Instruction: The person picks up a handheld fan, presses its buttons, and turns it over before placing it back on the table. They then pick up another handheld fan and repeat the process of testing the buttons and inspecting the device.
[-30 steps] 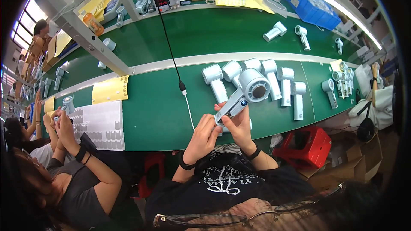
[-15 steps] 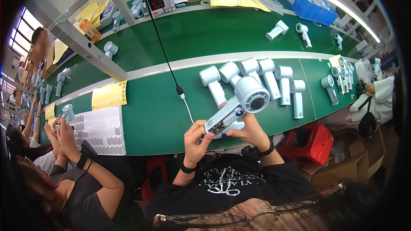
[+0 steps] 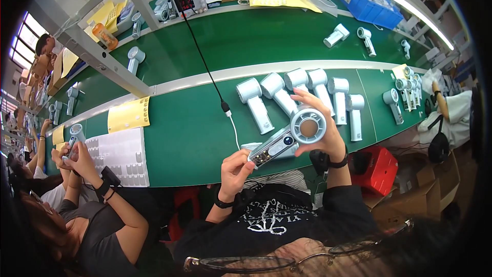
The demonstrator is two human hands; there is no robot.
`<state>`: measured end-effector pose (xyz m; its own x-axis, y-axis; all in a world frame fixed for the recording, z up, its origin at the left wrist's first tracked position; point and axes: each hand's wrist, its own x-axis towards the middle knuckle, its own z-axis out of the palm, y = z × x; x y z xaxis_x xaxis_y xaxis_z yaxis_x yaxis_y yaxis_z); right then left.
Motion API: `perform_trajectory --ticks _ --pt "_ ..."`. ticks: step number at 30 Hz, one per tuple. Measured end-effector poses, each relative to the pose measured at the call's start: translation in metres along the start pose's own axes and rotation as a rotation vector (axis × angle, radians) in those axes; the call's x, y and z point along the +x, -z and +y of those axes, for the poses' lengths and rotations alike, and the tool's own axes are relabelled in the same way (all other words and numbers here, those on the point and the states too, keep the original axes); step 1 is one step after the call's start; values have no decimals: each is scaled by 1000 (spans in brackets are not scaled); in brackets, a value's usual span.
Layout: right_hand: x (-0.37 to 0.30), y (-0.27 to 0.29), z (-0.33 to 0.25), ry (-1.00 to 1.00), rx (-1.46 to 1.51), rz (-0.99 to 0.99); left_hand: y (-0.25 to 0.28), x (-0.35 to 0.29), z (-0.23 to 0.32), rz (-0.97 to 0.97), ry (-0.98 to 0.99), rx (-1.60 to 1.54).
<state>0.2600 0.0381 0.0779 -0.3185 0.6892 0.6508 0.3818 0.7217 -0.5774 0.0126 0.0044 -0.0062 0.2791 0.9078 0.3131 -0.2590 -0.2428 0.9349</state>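
Pinching the low end of the fan in the head view: left hand, thumb and fingers closing on the casing. Fan is slanting up from there toward the right hand, front facing the wearer. Bare board is showing just right of the left fingertips. Right hand is spreading wide, fingers arching over the fan's head, thumb sitting below; firm contact, cannot tell. Cable is hanging just beyond the left hand, lower end disappearing behind it; plugged in or not, cannot tell. Pale piece is lying behind the fan, between the hands, partly hidden. More fans are lying on the table beyond the right hand.

Handling well, my judgement: left pinch should be gripping casing edges, not pressing on the board; right hand should be cupping the rim, carrying the weight; cable should be running slack.
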Motion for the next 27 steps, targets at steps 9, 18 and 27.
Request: perform_trajectory --ticks 9,18,27 --pt "1 10 11 253 -48 -62 3 0 8 -136 38 66" --pt "-17 21 4 161 99 837 27 -6 14 70 46 52" --pt "-29 97 -9 181 431 34 42 7 18 220 -103 376"
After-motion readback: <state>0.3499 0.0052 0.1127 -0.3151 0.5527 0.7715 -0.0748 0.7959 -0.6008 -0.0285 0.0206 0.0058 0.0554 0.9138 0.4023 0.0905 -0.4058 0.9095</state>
